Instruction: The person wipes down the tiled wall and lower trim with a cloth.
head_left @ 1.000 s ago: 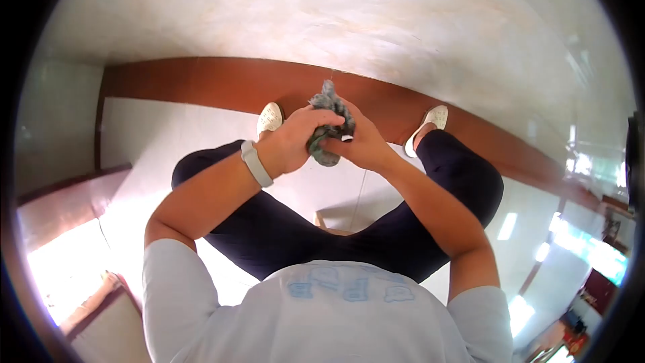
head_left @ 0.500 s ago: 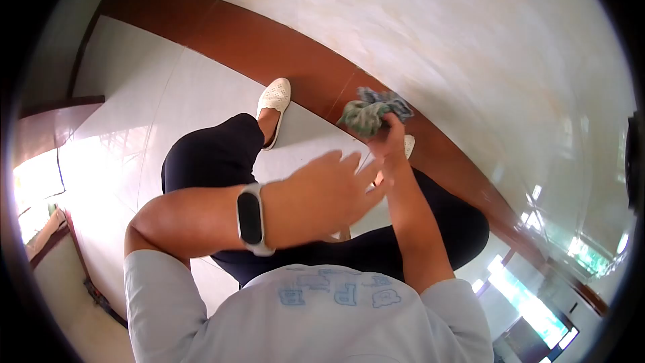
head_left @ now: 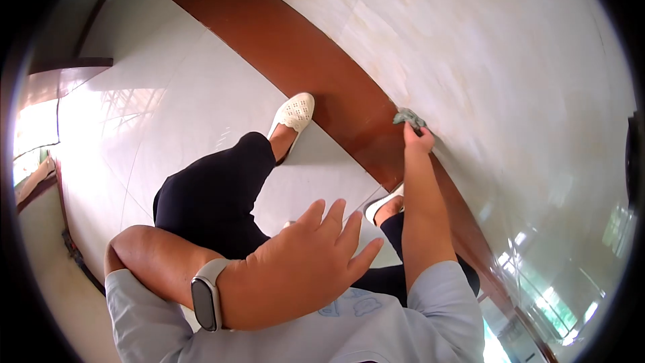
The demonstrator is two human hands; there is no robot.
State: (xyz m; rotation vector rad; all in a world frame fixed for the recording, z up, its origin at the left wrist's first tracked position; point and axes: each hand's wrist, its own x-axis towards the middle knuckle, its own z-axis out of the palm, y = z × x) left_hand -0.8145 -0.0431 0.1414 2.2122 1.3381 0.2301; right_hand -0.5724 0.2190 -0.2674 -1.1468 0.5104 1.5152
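Note:
A crumpled grey-green cloth (head_left: 409,118) lies against the pale wall, at the upper edge of the reddish-brown baseboard band. My right hand (head_left: 419,138) grips it with closed fingers, the arm stretched forward. My left hand (head_left: 312,255) hangs in front of my body with its fingers spread and nothing in it. That wrist wears a smart band (head_left: 207,296) with a white strap and a dark face.
The glossy marbled wall (head_left: 484,74) rises beyond the reddish-brown band (head_left: 289,40). My white shoes (head_left: 295,111) stand on pale floor tiles (head_left: 168,94) near it. A brown-edged ledge (head_left: 74,67) juts out at the left.
Both hands were together on the cloth, then came apart. My right hand has carried the cloth to the wall's lower edge. My left hand let go and moved back toward my body. The view turned.

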